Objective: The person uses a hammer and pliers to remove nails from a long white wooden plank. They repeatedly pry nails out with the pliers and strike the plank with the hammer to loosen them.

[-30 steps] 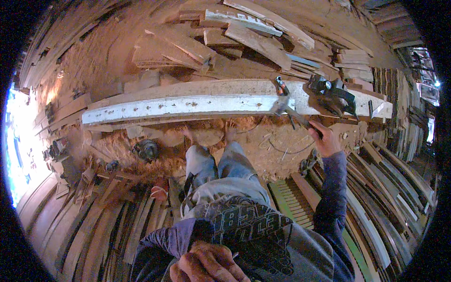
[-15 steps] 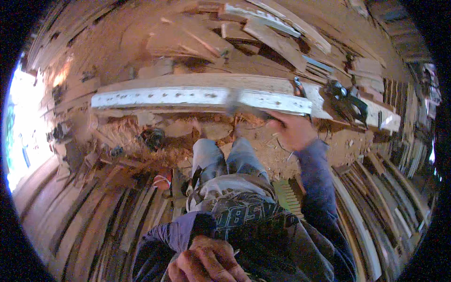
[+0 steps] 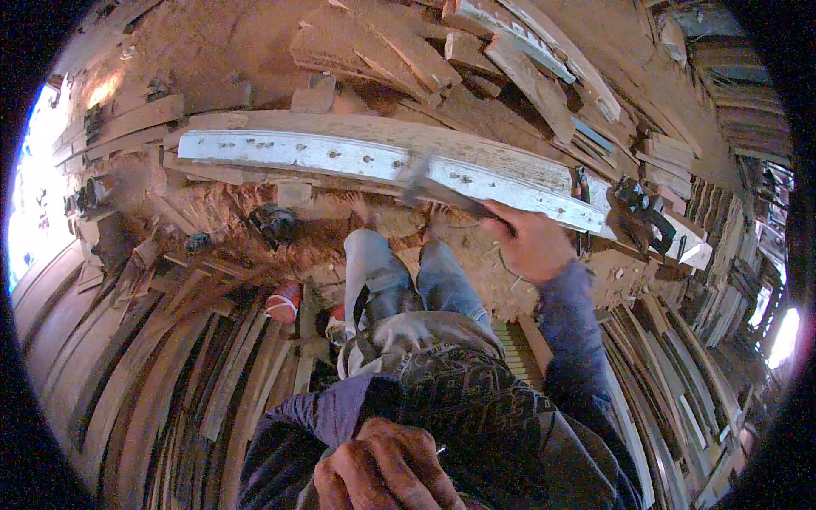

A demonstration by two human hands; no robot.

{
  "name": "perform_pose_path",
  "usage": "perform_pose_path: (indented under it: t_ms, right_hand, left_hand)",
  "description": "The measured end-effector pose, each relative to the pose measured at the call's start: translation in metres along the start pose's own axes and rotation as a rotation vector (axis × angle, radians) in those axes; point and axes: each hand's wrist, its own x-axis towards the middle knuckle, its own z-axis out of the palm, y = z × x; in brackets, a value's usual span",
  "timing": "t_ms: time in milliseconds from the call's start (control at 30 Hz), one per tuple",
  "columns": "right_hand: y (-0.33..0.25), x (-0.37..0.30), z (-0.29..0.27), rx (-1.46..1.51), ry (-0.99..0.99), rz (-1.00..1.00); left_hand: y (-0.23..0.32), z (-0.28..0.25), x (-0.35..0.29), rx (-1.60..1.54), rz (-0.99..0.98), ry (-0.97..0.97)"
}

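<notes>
My right hand (image 3: 531,242) is closed round the handle of a hammer (image 3: 455,197). The hammer's head is smeared by motion and lies over a long white-painted board (image 3: 272,150). Dark marks or holes run in a row along this board, which rests on a wider brown plank (image 3: 357,129). Close to my chest, my left hand (image 3: 387,467) is closed with its knuckles up. A thin, light tip (image 3: 440,449) shows beside its fingers, too small to name; the palm is hidden.
A dark power tool (image 3: 642,212) sits at the bench's right end, beside a small tool with red on it (image 3: 581,183). Scrap boards (image 3: 531,85) lie beyond. Long timber strips (image 3: 212,374) are stacked on both sides of me. A red rounded thing (image 3: 283,302) lies left of my legs.
The view has turned slightly, so the white board now slants down to the right. My right hand still grips the hammer over the board; my left hand stays closed at my chest.
</notes>
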Motion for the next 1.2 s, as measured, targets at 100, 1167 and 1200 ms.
perform_pose_path:
  t_ms: [100, 1167, 1200]
  right_hand:
    - [-0.049, 0.025, 0.017, 0.032, 0.046, 0.012]
    - [-0.127, 0.047, 0.025, -0.044, -0.119, 0.193]
    - [-0.14, 0.062, 0.039, 0.01, -0.058, 0.073]
  left_hand:
    - [0.015, -0.021, 0.014, -0.056, -0.04, -0.059]
    - [0.123, -0.116, 0.075, -0.166, -0.086, 0.043]
    - [0.118, -0.112, 0.082, -0.119, -0.035, 0.074]
